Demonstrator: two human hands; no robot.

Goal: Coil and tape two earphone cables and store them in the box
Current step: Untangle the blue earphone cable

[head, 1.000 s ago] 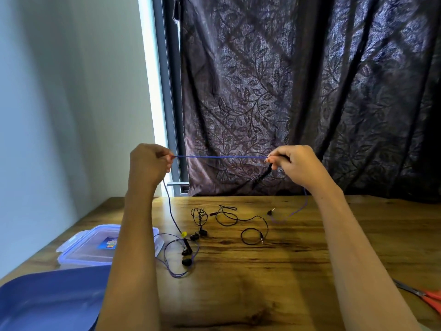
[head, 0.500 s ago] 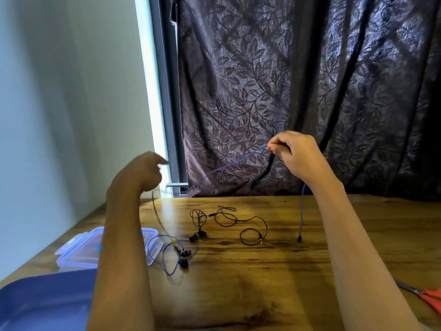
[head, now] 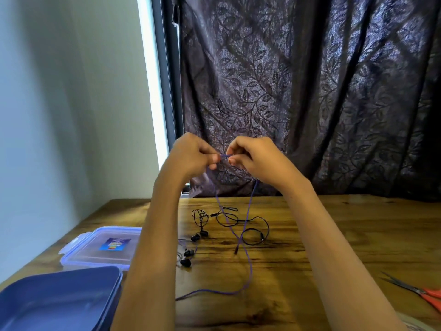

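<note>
Now your left hand (head: 193,154) and right hand (head: 255,156) meet above the table (head: 346,235), both pinching the purple cable (head: 251,268). Before, they were far apart. A loop hangs down, so coiling seems to start.

Thin purple earphone cable (head: 251,271): uniform violet, dark plug tip.
Thin black earphone cable (head: 267,225): black throughout, earbuds included.
Rectangular plastic storage box (head: 59,297): solid mid-blue.
Translucent plastic lid (head: 78,256): lilac-blue rim, blue sticker with small multicoloured print.
Wooden table (head: 346,235): warm brown, dark streaked grain.
Fabric curtain (head: 322,91): dark purple-grey, leaf-and-vine pattern.
Metal scissors (head: 429,293): orange-red handles, grey blades.
Painted wall (head: 59,103): pale bluish-white.
</note>
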